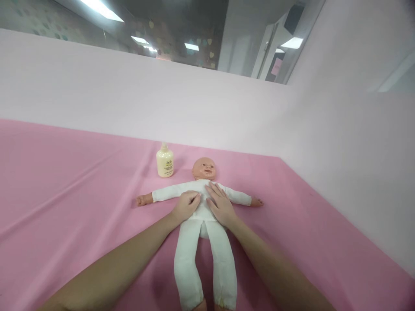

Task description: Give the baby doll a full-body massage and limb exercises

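Note:
A baby doll (204, 211) with a white cloth body lies on its back, head away from me, arms spread wide and legs toward me. My left hand (187, 206) rests against one side of the doll's torso, its fingers curled in and nothing visible in them. Flat on the other side of the chest lies my right hand (221, 204), with fingers stretched out toward the doll's shoulder. Beyond the doll's outstretched left-side arm stands a cream-coloured pump bottle (165, 162) with a printed label.
Pink cloth (97, 207) with a few creases covers the surface under the doll. A white wall (136, 95) runs along the back and another closes off the right side. Above the back wall, a window or mirror (181, 30) shows ceiling lights.

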A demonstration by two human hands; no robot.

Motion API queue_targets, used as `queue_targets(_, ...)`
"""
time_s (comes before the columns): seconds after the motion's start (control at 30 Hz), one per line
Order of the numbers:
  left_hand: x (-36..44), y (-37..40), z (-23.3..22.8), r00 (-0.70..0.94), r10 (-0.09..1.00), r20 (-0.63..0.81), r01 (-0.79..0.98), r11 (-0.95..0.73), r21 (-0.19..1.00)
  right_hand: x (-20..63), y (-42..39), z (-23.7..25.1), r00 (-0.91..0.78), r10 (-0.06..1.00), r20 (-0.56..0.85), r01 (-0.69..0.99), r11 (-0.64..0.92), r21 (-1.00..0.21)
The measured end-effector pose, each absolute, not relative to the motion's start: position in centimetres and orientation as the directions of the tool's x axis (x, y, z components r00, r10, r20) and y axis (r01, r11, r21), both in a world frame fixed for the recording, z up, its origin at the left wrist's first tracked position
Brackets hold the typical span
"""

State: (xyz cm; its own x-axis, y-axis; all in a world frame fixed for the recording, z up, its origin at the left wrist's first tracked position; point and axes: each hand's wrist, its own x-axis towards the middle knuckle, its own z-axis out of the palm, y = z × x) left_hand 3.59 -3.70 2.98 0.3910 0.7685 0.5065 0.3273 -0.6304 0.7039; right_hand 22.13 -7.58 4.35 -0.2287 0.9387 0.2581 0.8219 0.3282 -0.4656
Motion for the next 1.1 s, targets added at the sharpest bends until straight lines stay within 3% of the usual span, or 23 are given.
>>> queue_targets(0.13,3.1,-2.7,2.5,0.319,0.777,0.543,0.419,-0.63,0.654,23.2,-6.9,3.4,-0.108,0.965,0.238,0.813,0.223,-0.537)
queue_targets(0.27,2.7,-1.3,1.2,0.234,0.837,0.495,0.481,-0.542,0.689,24.2,-6.1,2.6,-0.044,0.972,0.23,0.823,0.166,-0.544)
queue_targets(0.5,2.1,-0.6,0.2,0.291,0.883,0.368,0.737,-0.452,0.502,26.5,-5.1,1.5,0.07,0.974,0.213,0.937,0.009,-0.35)
queue_targets(0.77,-0.4,0.1,0.8,0.194,0.906,0.377,0.923,-0.299,0.242,28.9,-4.6,0.6,0.146,0.944,0.297,0.98,-0.097,-0.174)
queue_targets(1.1,-1.3,0.7,1.0,0.113,0.917,0.383,0.97,-0.185,0.155,30.5,-5.1,1.4,0.217,0.912,0.347,0.976,-0.207,-0.066)
